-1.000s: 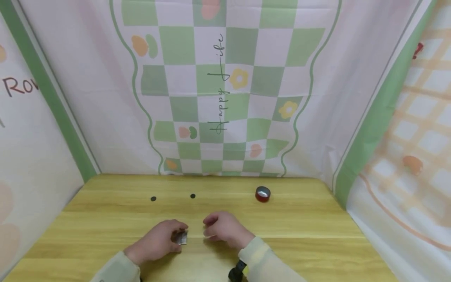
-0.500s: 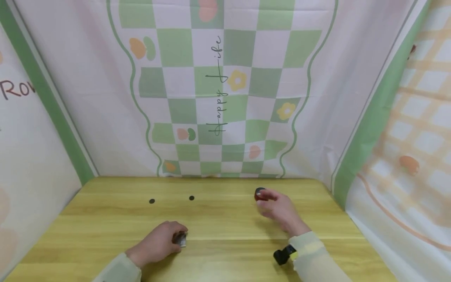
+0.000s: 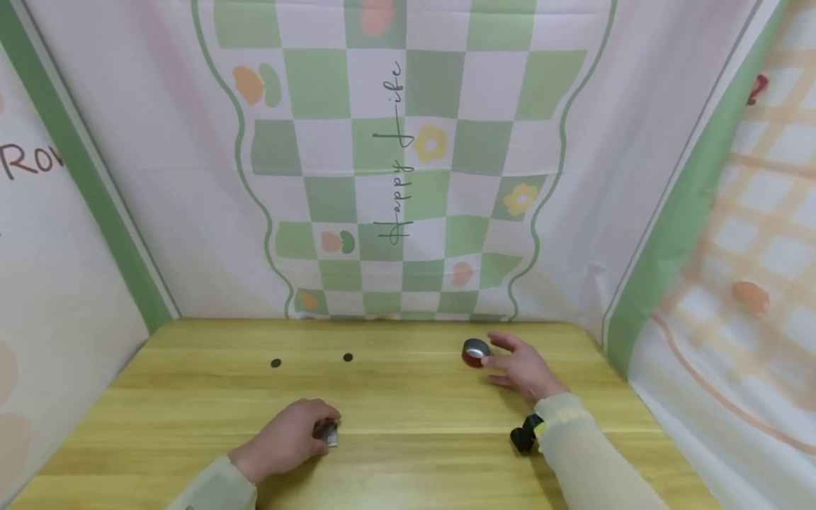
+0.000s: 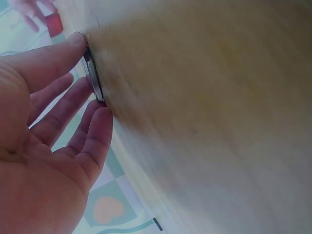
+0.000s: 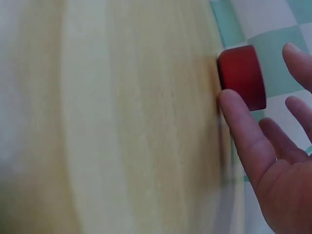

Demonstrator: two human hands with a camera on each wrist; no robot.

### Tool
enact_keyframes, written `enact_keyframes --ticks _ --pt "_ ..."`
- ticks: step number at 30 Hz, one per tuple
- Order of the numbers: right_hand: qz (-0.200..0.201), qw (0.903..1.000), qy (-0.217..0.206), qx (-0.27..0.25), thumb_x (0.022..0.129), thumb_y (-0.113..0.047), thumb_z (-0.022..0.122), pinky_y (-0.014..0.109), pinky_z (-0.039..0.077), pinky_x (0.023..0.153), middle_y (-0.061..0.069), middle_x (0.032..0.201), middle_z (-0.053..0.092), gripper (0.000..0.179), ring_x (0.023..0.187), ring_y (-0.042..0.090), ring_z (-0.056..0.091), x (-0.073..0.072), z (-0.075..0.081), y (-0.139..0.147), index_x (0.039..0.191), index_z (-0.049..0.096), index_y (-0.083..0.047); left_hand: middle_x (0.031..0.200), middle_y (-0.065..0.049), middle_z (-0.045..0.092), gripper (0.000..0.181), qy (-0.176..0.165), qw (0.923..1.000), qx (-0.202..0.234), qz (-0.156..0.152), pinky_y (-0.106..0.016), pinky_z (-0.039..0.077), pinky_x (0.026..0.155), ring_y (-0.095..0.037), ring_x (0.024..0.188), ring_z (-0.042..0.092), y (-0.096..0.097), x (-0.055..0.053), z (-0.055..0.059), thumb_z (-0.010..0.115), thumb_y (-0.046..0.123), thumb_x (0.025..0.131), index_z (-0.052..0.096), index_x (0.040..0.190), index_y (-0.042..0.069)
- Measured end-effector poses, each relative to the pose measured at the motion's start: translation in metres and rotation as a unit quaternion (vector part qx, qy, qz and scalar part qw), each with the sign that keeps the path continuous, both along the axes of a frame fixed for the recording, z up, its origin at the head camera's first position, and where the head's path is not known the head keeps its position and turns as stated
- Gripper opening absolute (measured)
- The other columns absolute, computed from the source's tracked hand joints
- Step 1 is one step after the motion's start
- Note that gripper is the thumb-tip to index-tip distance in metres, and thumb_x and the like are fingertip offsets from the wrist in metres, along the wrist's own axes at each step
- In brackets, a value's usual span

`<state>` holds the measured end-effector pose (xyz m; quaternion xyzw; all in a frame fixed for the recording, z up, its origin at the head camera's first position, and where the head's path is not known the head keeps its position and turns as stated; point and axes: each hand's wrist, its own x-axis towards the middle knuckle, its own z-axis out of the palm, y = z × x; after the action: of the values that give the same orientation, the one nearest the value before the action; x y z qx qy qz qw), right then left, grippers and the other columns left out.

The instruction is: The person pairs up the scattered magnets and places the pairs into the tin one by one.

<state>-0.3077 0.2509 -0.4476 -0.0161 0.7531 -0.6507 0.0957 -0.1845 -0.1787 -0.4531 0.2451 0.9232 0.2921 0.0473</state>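
Your left hand (image 3: 287,437) holds a small metallic piece (image 3: 331,437); your right hand (image 3: 525,368), empty, fingers spread, is beside the red tin (image 3: 470,360) on the surface (image 3: 408,397) — seemingly a reach or release; gripping needs curled fingers.

I count one worktop (image 3: 408,467), two small black discs (image 3: 276,363) (image 3: 348,358) and one round red piece (image 5: 241,78). My feed gives me two sets of fingers, the left fingers (image 4: 98,136) and the right fingers (image 5: 248,136), two pale sleeves (image 3: 213,486) (image 3: 596,453) and one black device (image 3: 524,439) near a cuff. I make out one small thing (image 3: 330,435) in the left fingers, plus two yellow flowers (image 3: 421,144) (image 3: 510,199) printed on the back cloth (image 3: 153,106).
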Motion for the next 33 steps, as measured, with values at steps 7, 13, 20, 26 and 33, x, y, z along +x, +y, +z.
enact_keyframes --ticks 7,13,20,26,33 --pt "0.016 0.9996 -0.009 0.021 0.088 0.002 0.071 0.046 0.054 0.089 0.023 0.156 0.027 0.076 0.126 0.043 0.049 -0.015 -0.008 0.0 0.153 0.031 0.0 0.101 0.006 0.065 0.04 0.007 0.9999 -0.012 -0.005 -0.039 0.053 0.082 -0.016 0.092 0.06 0.002 -0.001 0.0 0.084 0.01 0.077 0.07 0.114 0.007" --pt "0.034 0.9988 -0.016 0.033 0.087 0.005 0.072 0.045 0.054 0.088 0.028 0.154 0.028 0.077 0.119 0.042 0.055 -0.02 -0.007 -0.002 0.153 0.032 0.0 0.101 0.006 0.064 0.036 0.02 0.9991 -0.032 -0.018 -0.037 0.053 0.082 -0.013 0.092 0.058 0.001 -0.004 -0.003 0.082 0.011 0.079 0.071 0.113 0.007" --pt "0.029 0.9978 -0.015 0.058 0.086 0.006 0.072 0.043 0.056 0.085 0.03 0.145 0.038 0.07 0.107 0.035 0.062 -0.023 -0.008 -0.009 0.148 0.04 0.001 0.102 0.002 0.062 0.035 0.033 0.9959 -0.08 -0.026 -0.041 0.053 0.086 -0.017 0.094 0.057 0.005 -0.002 0.0 0.078 0.012 0.079 0.069 0.112 0.008" --pt "0.025 0.9973 -0.008 0.068 0.085 0.006 0.074 0.042 0.056 0.082 0.029 0.137 0.046 0.064 0.104 0.032 0.063 -0.02 -0.008 -0.013 0.143 0.047 0.003 0.094 0.003 0.055 0.04 0.044 0.9934 -0.102 -0.029 -0.036 0.051 0.078 -0.014 0.085 0.051 0.008 0.001 0.001 0.076 0.01 0.07 0.066 0.108 0.006" --pt "0.028 0.9969 -0.007 0.074 0.085 0.007 0.073 0.042 0.056 0.082 0.028 0.135 0.048 0.063 0.104 0.033 0.062 -0.018 -0.007 -0.014 0.143 0.047 0.004 0.091 0.005 0.051 0.036 0.061 0.9908 -0.118 -0.027 -0.034 0.051 0.076 -0.013 0.082 0.049 0.008 0.002 -0.001 0.075 0.012 0.069 0.064 0.103 0.007"
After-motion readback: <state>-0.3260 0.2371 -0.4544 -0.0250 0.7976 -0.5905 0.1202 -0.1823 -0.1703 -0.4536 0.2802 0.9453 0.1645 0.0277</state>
